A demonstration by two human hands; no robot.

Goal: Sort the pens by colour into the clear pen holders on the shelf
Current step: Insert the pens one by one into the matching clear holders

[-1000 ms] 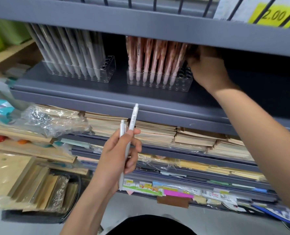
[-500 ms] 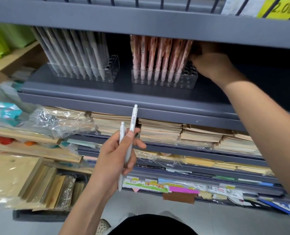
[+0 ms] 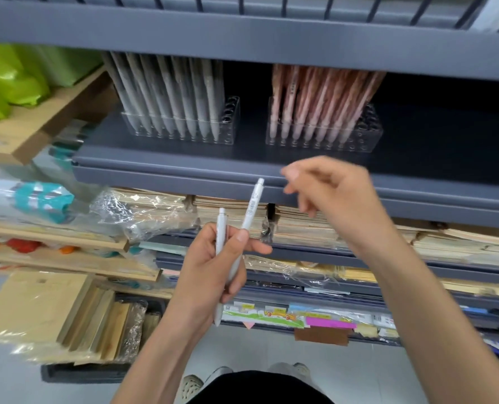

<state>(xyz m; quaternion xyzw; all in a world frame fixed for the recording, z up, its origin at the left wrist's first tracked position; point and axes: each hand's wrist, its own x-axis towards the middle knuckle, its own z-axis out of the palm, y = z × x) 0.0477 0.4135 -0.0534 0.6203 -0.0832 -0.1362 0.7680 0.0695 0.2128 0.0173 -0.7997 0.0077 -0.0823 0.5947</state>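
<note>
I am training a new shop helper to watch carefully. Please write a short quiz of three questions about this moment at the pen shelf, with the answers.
1. True or false: the right hand holds no pen.
2. How many white pens does the left hand grip?
3. Where does the holder of pink pens stand relative to the holder of pale grey pens?
A) to its left
B) to its right
C) on the floor below it

Key: 1 true; 2 two; 3 B.
</note>
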